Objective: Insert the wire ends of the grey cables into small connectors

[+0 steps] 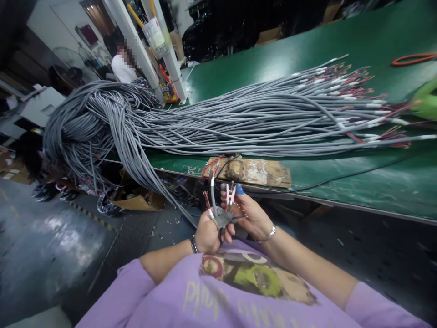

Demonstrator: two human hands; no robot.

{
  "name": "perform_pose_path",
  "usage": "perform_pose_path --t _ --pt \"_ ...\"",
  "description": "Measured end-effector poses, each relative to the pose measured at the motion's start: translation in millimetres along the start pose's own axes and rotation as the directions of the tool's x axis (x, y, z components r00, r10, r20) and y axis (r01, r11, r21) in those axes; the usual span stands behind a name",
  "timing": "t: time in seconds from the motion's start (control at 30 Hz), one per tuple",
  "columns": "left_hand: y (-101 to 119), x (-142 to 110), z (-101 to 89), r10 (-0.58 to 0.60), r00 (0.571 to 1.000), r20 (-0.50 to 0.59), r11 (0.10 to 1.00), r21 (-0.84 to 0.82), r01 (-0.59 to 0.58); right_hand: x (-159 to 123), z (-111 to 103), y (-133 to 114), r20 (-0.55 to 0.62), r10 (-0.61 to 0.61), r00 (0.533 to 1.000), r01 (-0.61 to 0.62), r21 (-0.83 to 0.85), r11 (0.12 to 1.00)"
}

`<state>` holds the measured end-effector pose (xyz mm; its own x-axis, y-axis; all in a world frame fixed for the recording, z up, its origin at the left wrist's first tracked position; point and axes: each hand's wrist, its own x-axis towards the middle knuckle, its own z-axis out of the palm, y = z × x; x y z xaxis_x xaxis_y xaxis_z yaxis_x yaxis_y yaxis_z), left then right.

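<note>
In front of my body, my left hand [207,233] is closed round the stripped end of a grey cable [214,200], from which thin coloured wires [206,200] stick out. A dark grey piece [223,219], perhaps a cloth or finger cover, lies over its fingertips. Close beside it, my right hand [251,214] is closed with a small pale pink clip-like piece [231,194] between its fingers. A blue cover [239,189] sits on one fingertip. Thin wires fan out between the two hands, and their exact contact with the right fingers is hard to make out.
A worn wooden block [262,173] with red and black leads lies on the green table's [341,182] near edge. Behind it stretches a large bundle of grey cables [221,118], drooping off the left side. A white post [174,68] rises behind; a person [123,68] is farther back.
</note>
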<state>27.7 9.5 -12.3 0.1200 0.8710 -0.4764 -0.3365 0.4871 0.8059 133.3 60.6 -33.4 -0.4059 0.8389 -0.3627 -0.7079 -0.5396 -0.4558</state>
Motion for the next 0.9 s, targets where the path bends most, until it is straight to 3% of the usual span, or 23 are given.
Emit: perform_pose_path --t 0.33,0.5,0.73,0.9 --pt "7 -8 -3.5 -0.012 1.0 0.008 1.0 -0.005 0.012 -2 0 -2 0.093 -0.004 0.996 0.002 0.018 1.0" --pt "5 -14 -10.4 -0.004 1.0 -0.02 1.0 0.015 0.004 -4 1 -5 0.06 -0.03 0.998 0.031 -0.005 1.0" --pt "1 -13 -9.6 0.093 0.992 -0.083 0.996 -0.012 -0.094 -8 2 -5 -0.033 -0.079 0.996 0.076 -0.103 0.992" --pt "2 -11 -6.0 0.132 0.987 -0.089 0.991 -0.008 -0.134 -10 1 -6 0.015 -0.067 0.998 0.068 -0.121 0.99"
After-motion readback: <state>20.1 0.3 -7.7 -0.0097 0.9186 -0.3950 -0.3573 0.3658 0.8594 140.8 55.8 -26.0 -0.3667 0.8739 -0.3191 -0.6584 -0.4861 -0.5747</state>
